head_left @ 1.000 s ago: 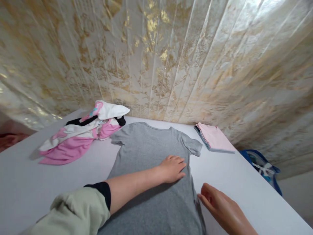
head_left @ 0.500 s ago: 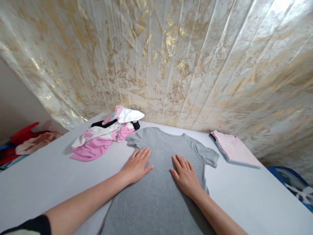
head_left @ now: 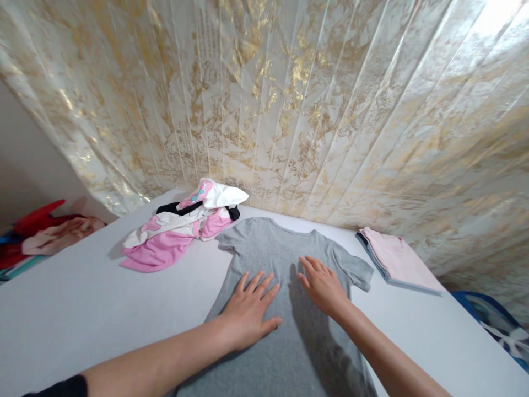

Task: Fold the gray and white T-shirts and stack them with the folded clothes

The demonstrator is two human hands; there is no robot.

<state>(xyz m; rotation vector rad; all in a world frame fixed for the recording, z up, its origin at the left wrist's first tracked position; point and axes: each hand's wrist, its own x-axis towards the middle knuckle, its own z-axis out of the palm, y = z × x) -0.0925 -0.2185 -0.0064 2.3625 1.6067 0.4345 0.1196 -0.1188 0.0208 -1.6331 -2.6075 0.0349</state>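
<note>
A grey short-sleeved T-shirt point(head_left: 264, 353) lies spread out on the white table, its neckline toward the curtain and its lower end cut off by the picture's edge. My left hand point(head_left: 250, 314) rests flat on the left half of the shirt's body, fingers spread. Over the right side of the chest is my right hand point(head_left: 324, 285), fingers stretched out and holding nothing. A shadow beside that hand suggests it is slightly above the cloth.
A crumpled heap of pink, white and black clothes point(head_left: 165, 242) lies at the table's back left. Folded garments, pink on top point(head_left: 399, 256), are stacked at back right. Red and peach clothes point(head_left: 58, 234) sit beyond the left edge, a blue-rimmed container point(head_left: 487, 320) beyond the right.
My left hand has slid down and inward from near the left sleeve to the shirt's middle. The right hand has risen a little off the cloth and shifted slightly right in view.
</note>
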